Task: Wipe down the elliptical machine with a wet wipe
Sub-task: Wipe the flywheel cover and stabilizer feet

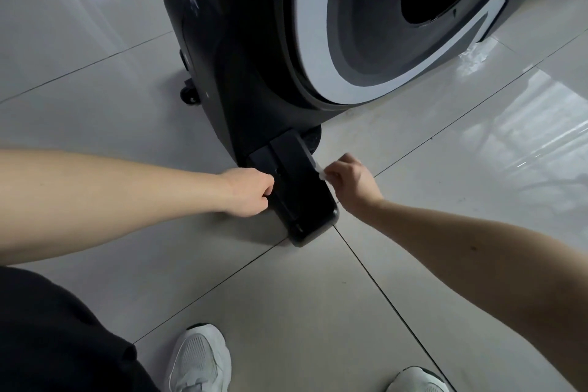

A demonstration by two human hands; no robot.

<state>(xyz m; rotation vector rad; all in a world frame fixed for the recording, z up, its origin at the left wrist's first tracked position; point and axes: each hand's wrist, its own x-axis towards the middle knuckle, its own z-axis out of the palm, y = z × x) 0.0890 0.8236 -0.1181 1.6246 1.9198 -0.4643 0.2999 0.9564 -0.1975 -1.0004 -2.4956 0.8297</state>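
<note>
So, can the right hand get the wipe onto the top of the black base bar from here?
Probably yes. The right hand pinches the wet wipe at the right edge of the base bar, its top face is bare, and the left hand sits at the opposite edge.

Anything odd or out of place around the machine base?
A crinkled translucent scrap, maybe plastic film, lies on the floor beside the elliptical machine, upper right; it looks like litter. The right hand pinches the wet wipe. No spill or damage visible.
</note>
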